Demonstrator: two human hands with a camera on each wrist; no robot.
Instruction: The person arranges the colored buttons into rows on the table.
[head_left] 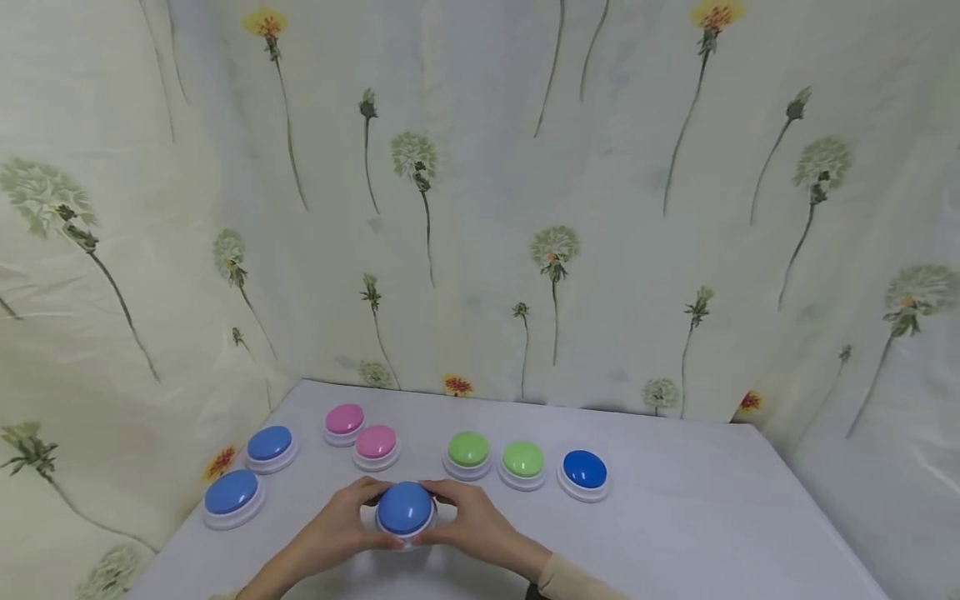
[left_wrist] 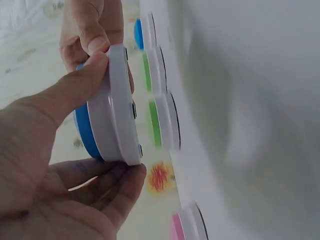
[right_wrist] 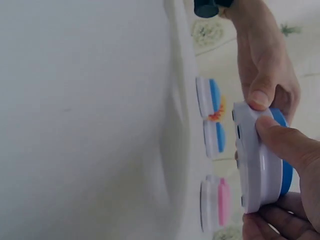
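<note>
Hanging behind, a flowered cloth (head_left: 480, 275) backs a white table (head_left: 697, 517). Above it, the left hand (head_left: 341, 527) and right hand (head_left: 477, 523) pinch a blue button (head_left: 405, 508) between thumbs and fingers, parted only by its body, near two green buttons (head_left: 468, 450).

Left hand (head_left: 347, 522) facing right hand (head_left: 474, 522), fingers (left_wrist: 126, 191) curved

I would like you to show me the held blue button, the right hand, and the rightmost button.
Held blue button (head_left: 405, 507): head view, on its domed top.
Right hand (head_left: 480, 523): head view, on its back.
Rightmost button (head_left: 585, 469): head view, on its blue top.
</note>
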